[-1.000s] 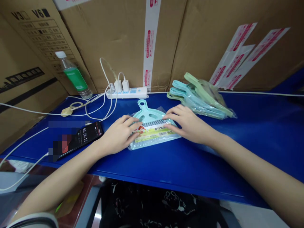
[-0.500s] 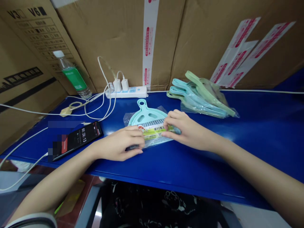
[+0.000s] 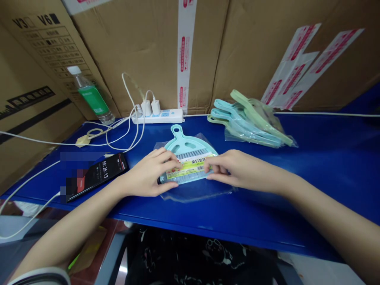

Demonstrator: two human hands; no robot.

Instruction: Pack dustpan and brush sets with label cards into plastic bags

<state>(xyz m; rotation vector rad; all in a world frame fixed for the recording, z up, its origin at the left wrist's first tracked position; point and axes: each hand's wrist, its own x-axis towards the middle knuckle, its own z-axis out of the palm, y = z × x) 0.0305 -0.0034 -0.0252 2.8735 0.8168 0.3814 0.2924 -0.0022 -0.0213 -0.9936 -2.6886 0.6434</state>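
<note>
A light-blue dustpan (image 3: 196,143) lies on the blue table in a clear plastic bag (image 3: 192,194), its looped handle pointing away from me. Grey-blue brush bristles (image 3: 194,153) and a yellow-and-white label (image 3: 191,165) show across its near part. My left hand (image 3: 156,172) grips the left end of the set, its fingertips over the label and the thumb at the near edge. At the right end, my right hand (image 3: 228,168) has its fingers curled against the label and the thumb below them. Any pinch of the film there is partly hidden.
More bagged green and blue dustpans (image 3: 252,120) are piled at the back right. A white power strip (image 3: 169,116) with chargers and loose cables stands along the cardboard. To the left are a phone (image 3: 101,174) and a green-labelled bottle (image 3: 95,101).
My left hand has shifted slightly up over the label's left end. My right hand has moved a little right and down, uncovering more label, and the bag's film now spreads out toward me.
</note>
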